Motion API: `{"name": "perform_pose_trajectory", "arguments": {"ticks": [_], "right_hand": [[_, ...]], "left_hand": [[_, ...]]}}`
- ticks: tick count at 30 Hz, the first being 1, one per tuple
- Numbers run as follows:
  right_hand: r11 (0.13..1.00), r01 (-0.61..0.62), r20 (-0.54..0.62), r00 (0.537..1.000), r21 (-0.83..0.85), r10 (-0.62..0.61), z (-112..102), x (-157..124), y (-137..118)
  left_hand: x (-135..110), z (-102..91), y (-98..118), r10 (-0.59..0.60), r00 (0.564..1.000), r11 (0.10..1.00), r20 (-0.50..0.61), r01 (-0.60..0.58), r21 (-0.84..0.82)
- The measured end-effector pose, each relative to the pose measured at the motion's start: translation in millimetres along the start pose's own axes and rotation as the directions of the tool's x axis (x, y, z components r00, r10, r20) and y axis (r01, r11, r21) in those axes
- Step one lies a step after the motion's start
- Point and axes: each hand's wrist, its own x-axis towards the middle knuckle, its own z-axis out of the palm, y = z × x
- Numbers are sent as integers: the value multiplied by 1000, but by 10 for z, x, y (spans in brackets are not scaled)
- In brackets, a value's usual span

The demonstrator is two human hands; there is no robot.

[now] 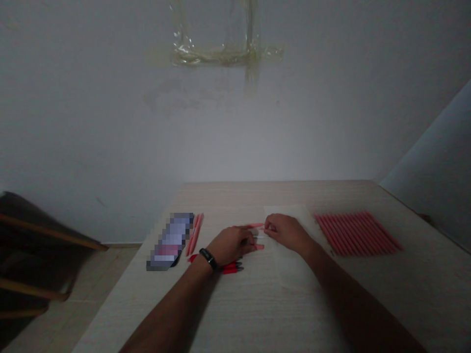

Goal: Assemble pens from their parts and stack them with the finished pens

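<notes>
My left hand [232, 243], with a black band on its wrist, is closed on a pink pen barrel piece [259, 246] that sticks out past the fingertips. Just above those fingers shows another slim pink pen part [253, 225]; I cannot tell whether it is held too. Facing it, my right hand [282, 229] is closed in a pinch, its fingertips close to that part's end. Whatever it pinches is too small to make out. Beneath my left wrist lie several red pen pieces with dark pointed tips [231, 268], partly hidden by the hand.
A row of several pink pens [358, 234] lies side by side at the right. On the left are a phone [171, 240] with a blurred screen and two pink pens [195, 234]. A white sheet [294, 264] lies under my right hand. A wall stands behind the table [243, 314].
</notes>
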Motion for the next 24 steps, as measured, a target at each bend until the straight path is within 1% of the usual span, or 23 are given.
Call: {"name": "perform_pose_trajectory", "arguments": {"ticks": [7, 11, 14, 24], "right_hand": [[999, -36, 18, 999, 29, 36, 12, -13, 68], [999, -3, 25, 1000, 41, 2, -2, -22, 54], [999, -8, 34, 999, 32, 7, -15, -25, 39], [997, -37, 47, 998, 66, 34, -34, -50, 95]], "left_hand": [[-2, -6, -12, 1, 1000, 1000, 11, -1, 30], [2, -5, -1, 33, 999, 999, 6, -33, 25], [7, -6, 6, 47, 999, 999, -2, -47, 13], [8, -41, 20, 8, 1000, 1000, -1, -8, 30]]}}
